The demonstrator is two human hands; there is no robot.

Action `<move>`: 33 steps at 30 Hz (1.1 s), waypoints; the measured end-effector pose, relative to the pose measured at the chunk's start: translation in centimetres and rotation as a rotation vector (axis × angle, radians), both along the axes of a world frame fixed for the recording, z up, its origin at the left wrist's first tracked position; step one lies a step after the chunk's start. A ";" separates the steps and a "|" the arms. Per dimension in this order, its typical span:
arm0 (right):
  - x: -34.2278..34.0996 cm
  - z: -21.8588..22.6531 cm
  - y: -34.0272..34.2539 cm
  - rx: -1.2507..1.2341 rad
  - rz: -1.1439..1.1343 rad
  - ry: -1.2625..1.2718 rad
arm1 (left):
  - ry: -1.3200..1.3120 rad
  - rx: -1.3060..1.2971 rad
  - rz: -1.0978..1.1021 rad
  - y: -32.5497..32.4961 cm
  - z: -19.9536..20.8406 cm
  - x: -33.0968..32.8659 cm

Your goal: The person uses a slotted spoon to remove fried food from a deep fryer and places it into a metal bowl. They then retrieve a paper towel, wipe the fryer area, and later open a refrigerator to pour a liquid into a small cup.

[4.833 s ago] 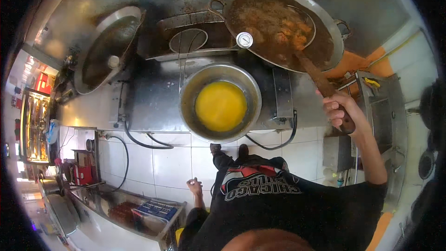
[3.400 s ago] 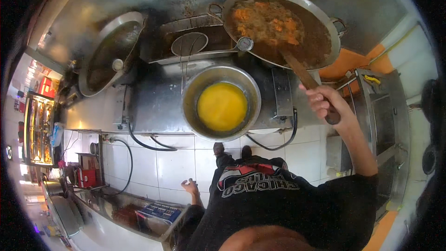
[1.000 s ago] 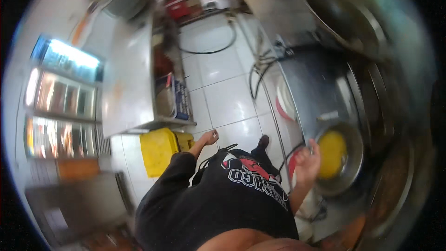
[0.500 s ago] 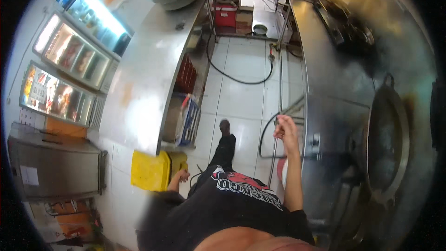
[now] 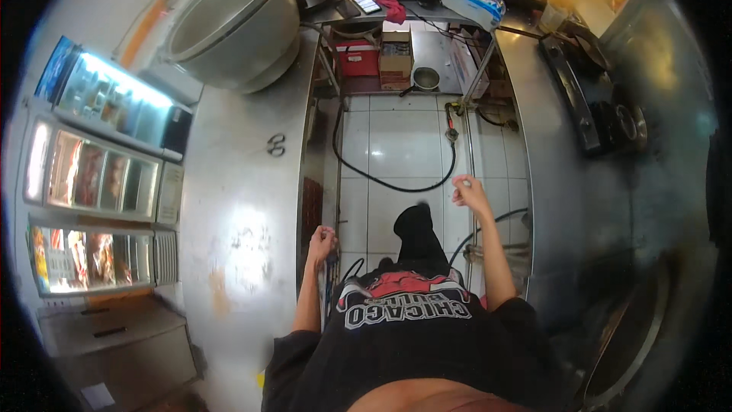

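My left hand [image 5: 322,243] hangs beside the long edge of the left steel counter [image 5: 229,183], its fingers curled in and nothing seen in them. Out ahead over the tiled aisle, my right hand [image 5: 470,195] is raised near the right counter [image 5: 560,183]. Its fingers are loosely curled too, with no object showing. Neither hand appears to touch anything. A pair of scissors [image 5: 276,145] lies on the left counter, ahead of my left hand. Below and beyond my right hand, a black hose [image 5: 389,179] loops across the floor.
A big grey tub [image 5: 229,27] stands at the left counter's far end. Across the aisle's end runs a table with a phone [image 5: 367,4], a red cloth [image 5: 391,8] and a blue-white package [image 5: 471,4]. The right counter bears a black stove [image 5: 572,91] and a large wok [image 5: 629,328].
I have moved forward along the aisle, so the far table and tub look nearer. My left hand has swung forward from beside the yellow bin; my right hand's fingers have curled more.
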State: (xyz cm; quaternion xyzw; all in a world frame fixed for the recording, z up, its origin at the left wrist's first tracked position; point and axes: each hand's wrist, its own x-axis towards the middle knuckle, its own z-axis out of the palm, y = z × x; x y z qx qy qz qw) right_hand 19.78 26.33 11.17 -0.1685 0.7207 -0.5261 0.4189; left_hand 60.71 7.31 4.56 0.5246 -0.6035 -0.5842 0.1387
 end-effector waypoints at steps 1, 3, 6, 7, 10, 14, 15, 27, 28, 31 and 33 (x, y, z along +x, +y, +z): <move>-2.8 1.2 -3.4 0.045 -0.037 0.029 | 0.004 0.038 -0.005 -2.2 0.4 -1.9; -9.9 2.6 -10.1 0.013 -0.142 0.099 | 0.021 0.116 -0.031 -6.5 0.3 -6.4; -24.3 1.9 -21.5 -0.154 -0.325 0.264 | 0.039 0.078 -0.070 -12.9 -0.3 -14.0; -29.3 2.8 -25.6 -0.261 -0.305 0.312 | 0.058 0.088 -0.061 -14.9 -1.7 -16.5; -46.6 1.2 -37.3 -0.263 -0.536 0.788 | 0.069 0.155 -0.026 -21.1 -5.8 -23.3; -56.5 6.5 -50.1 -0.020 -0.477 1.041 | -0.391 0.050 -0.253 -24.5 -4.9 -30.8; -59.7 6.4 -52.3 0.065 -0.420 1.059 | -0.327 0.089 -0.257 -24.8 -6.1 -31.1; -67.9 6.1 -60.6 0.820 -0.058 0.902 | -0.391 0.151 -0.080 -28.0 -1.3 -36.6; -67.8 6.2 -61.0 0.833 -0.051 0.901 | -0.386 0.189 -0.066 -28.2 -1.4 -36.7; -66.2 6.0 -61.3 0.921 -0.060 0.922 | -0.374 0.250 -0.039 -28.8 -1.7 -36.7; -67.9 4.0 -61.0 0.921 -0.056 0.854 | -0.372 0.235 -0.029 -29.1 -2.2 -36.5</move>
